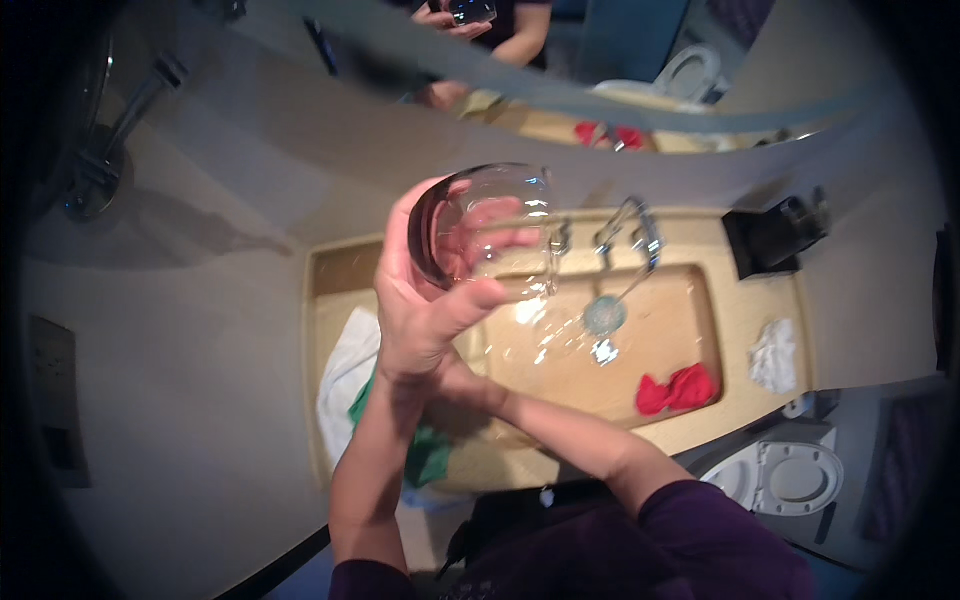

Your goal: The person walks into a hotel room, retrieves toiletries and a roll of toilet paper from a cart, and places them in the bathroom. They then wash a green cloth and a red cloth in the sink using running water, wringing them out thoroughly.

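My left hand [420,330] grips a clear drinking glass [517,195], raised above the left part of the washbasin [525,405]. The glass lies on its side, its thick base to the left and its rim to the right. Fingers show through its wall. My right forearm crosses under the left wrist; the right hand [457,379] is mostly hidden behind the left, so its grip does not show. From the chrome faucet [651,240] a thin stream of water runs to the round drain [604,315]. A red cloth [679,390] lies bunched in the basin's near right corner.
White cloth [349,367] and green cloth [429,457] lie on the left counter. At right are a crumpled white cloth or tissue [776,356] and a black holder [761,244]. A mirror [525,82] spans the wall; a toilet [802,476] stands lower right.
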### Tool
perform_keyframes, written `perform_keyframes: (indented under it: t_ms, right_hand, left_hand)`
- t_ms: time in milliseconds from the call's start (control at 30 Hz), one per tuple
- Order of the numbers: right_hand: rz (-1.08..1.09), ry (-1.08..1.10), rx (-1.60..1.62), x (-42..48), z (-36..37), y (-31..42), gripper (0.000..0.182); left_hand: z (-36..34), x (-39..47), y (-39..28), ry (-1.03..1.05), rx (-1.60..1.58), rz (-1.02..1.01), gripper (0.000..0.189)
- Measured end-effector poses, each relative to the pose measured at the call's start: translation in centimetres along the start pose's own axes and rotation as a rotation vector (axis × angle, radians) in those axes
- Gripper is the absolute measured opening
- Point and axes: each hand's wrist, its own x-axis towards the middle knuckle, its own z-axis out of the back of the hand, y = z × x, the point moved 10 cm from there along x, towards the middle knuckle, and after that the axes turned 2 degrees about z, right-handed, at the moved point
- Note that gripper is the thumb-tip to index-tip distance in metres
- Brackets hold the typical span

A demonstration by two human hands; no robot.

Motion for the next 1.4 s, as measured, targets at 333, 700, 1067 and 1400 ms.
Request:
perform_keyframes:
  t_ms: [333,700,1067,1400]
  right_hand:
    - [0.001,-0.576,-0.157,-17.2,31.9,20.7,0.021]
    - [0.912,-0.89,-1.079,-26.8,34.2,63.7,0.057]
    - [0.708,-0.651,-0.628,-26.2,33.1,64.8,0.045]
    - [0.79,-0.433,-0.311,-25.9,34.1,60.3,0.012]
  left_hand:
    - [-30.9,5.1,-7.8,0.519,-0.819,0.285,0.057]
    - [-40.3,0.6,-12.2,0.676,-0.774,0.086,0.06]
    - [-36.6,-4.8,-19.2,0.306,0.014,-1.15,0.089]
    - [-35.0,-6.7,-17.8,0.127,0.416,-1.51,0.082]
